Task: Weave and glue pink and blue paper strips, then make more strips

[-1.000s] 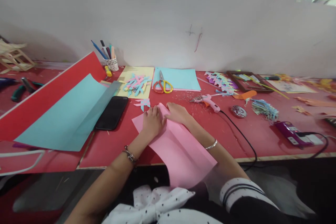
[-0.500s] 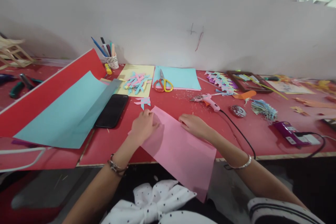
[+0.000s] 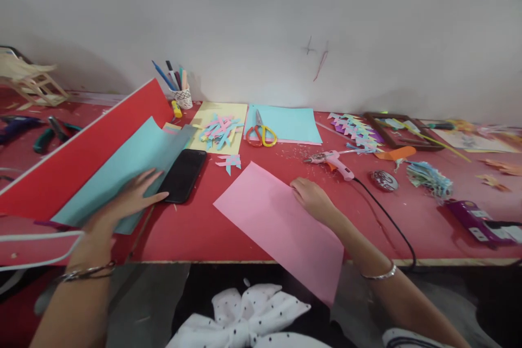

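A sheet of pink paper (image 3: 269, 217) lies slantwise on the red table, its near corner hanging past the front edge. My right hand (image 3: 315, 200) pinches the paper's upper right edge with curled fingers. Off to the left, my left hand (image 3: 132, 196) is open, fingers spread over the blue-green paper (image 3: 138, 144) that leans in a red folder (image 3: 81, 147). The thumb of that hand comes close to the lower corner of a black phone (image 3: 183, 175); whether it touches I cannot tell. A small piece of woven paper strips (image 3: 230, 162) lies above the pink sheet.
Scissors (image 3: 261, 133) rest on light blue paper (image 3: 289, 122), beside a pile of cut paper strips (image 3: 222, 130). Farther right are a pink glue gun (image 3: 334, 162) with its cord, a round patterned object (image 3: 384, 180) and a purple power strip (image 3: 475, 223). A pen cup (image 3: 182, 98) stands at the wall.
My left hand has let go of the pink paper and moved left to the blue-green paper, its fingers spreading. My right hand stays on the pink sheet. The view has shifted slightly left.
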A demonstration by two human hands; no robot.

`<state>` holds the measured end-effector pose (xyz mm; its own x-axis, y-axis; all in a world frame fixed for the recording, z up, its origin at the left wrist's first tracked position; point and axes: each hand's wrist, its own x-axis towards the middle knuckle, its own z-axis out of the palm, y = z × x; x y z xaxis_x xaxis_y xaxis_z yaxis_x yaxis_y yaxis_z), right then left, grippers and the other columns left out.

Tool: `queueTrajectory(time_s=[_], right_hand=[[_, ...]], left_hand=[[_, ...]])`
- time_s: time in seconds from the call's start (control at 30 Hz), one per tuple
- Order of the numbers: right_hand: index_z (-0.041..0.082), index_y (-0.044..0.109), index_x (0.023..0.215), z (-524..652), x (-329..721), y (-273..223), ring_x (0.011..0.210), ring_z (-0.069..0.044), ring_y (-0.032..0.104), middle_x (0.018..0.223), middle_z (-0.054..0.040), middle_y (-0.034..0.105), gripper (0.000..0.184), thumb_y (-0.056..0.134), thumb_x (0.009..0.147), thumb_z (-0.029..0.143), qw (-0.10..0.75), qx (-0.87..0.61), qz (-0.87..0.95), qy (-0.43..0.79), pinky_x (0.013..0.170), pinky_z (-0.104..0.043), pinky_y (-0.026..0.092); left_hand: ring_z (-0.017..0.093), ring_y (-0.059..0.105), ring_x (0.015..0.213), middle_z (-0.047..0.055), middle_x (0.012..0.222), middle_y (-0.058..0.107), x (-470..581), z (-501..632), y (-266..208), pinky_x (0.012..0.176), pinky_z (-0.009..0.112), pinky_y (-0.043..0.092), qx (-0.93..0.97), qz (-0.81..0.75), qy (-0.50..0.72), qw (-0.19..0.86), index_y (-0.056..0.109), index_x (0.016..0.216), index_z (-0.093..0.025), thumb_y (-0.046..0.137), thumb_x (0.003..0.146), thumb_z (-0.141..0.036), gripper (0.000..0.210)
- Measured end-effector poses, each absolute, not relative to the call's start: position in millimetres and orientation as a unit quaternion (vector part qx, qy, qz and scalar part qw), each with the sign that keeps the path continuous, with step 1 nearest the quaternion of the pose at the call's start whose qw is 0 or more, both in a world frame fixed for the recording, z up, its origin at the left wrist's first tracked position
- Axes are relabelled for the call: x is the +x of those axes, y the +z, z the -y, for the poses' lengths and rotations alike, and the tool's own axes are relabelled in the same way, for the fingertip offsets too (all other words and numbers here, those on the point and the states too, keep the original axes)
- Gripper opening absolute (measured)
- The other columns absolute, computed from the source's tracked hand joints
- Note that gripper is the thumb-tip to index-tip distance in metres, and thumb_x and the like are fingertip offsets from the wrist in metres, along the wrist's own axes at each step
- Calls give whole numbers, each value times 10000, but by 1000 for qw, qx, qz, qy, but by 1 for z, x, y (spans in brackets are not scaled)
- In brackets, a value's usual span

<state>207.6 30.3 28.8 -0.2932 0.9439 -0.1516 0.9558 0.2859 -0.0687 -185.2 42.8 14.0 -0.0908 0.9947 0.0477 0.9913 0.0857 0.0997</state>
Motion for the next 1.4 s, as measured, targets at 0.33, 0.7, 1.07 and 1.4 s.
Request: queueTrajectory(time_s=[0.33,0.7,1.07,1.4], right_hand=[[153,585,871,-33,212,16,808,-172,519,865,-81,593,252,333,864,164,9,591,-804,-62,722,-261,342],[157,598,819,-40,221,11,774,-171,501,838,-84,588,280,323,871,150,7,548,-836,-33,720,-272,334],[172,624,874,-58,215,23,841,-163,497,890,-70,599,266,359,885,157,36,484,-874,-14,737,-275,298],[113,580,958,-57,175,27,857,-180,532,920,-104,605,236,401,882,248,39,447,-893,-28,720,-273,319]], left_hand=[[244,334,1283,146,1410,341,-175,-45,2,1002,349,308,650,-755,-1,87,362,1281,-83,439,784,-363,576],[293,357,1251,183,1368,387,-164,-42,10,993,467,299,627,-772,47,92,345,1274,-73,366,800,-397,574],[200,467,1128,80,1205,515,-41,-15,31,954,317,390,858,-508,63,42,501,1173,-198,412,847,-373,380],[262,502,1104,146,1206,545,-26,0,-5,867,340,462,820,-568,65,-7,500,1202,-135,518,803,-365,461]])
